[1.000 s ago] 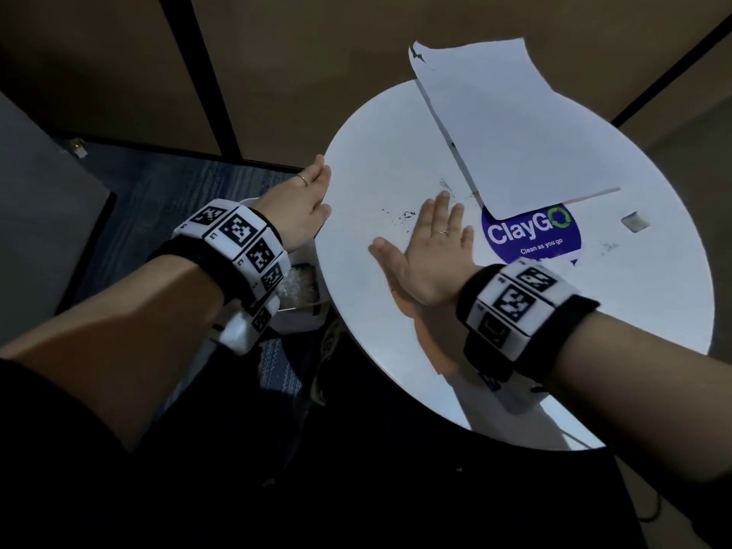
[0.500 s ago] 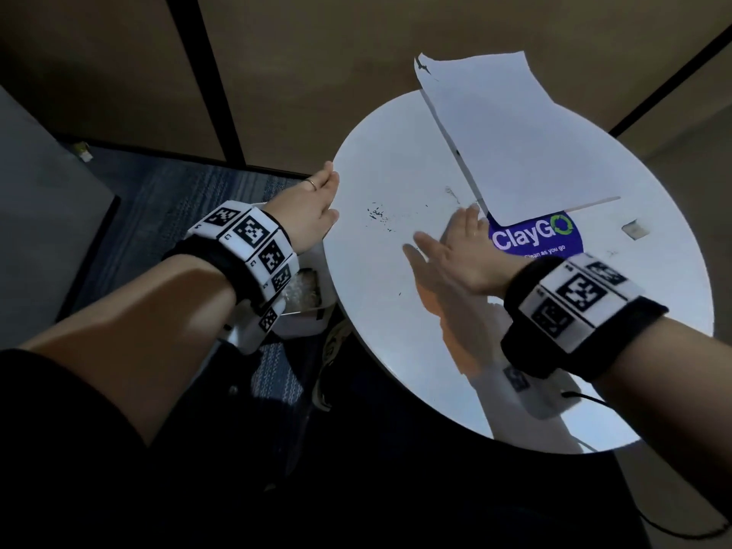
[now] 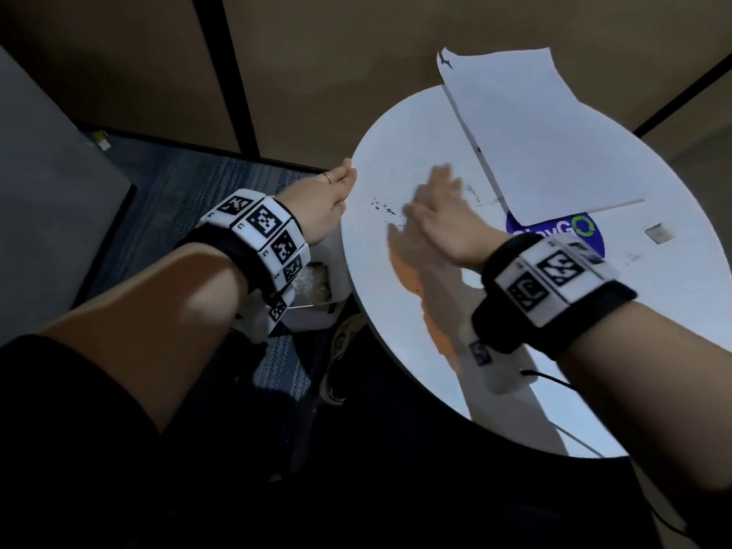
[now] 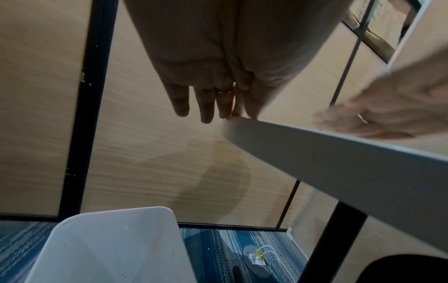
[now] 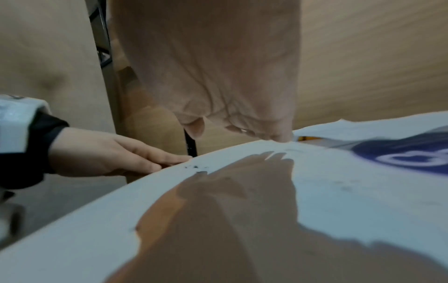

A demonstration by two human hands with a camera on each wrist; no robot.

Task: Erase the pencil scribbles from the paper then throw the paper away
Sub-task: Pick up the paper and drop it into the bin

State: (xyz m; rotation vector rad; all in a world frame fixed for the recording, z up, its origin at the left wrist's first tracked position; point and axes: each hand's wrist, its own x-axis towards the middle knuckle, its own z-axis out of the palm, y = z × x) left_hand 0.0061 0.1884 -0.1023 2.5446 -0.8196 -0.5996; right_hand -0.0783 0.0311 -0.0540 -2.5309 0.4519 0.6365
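A white sheet of paper (image 3: pixel 530 140) lies at the far side of the round white table (image 3: pixel 653 322), its far edge hanging past the rim. Dark eraser crumbs (image 3: pixel 386 210) are scattered near the table's left edge. My right hand (image 3: pixel 435 208) lies flat and open on the tabletop just right of the crumbs, blurred by motion, fingers straight. My left hand (image 3: pixel 328 200) is held open with straight fingers against the table's left rim (image 4: pixel 242 122), palm below the edge. A white bin (image 4: pixel 114 247) stands on the floor under that hand.
A small white eraser (image 3: pixel 659 233) lies at the table's right side. A blue round ClayGo sticker (image 3: pixel 554 235) sits partly under the paper. Wood wall panels with black strips stand behind. Blue carpet (image 3: pixel 206 184) and a floor socket (image 4: pixel 257 258) lie below.
My right hand has swept left across the tabletop from beside the sticker towards the crumbs. The left hand has stayed at the table's rim.
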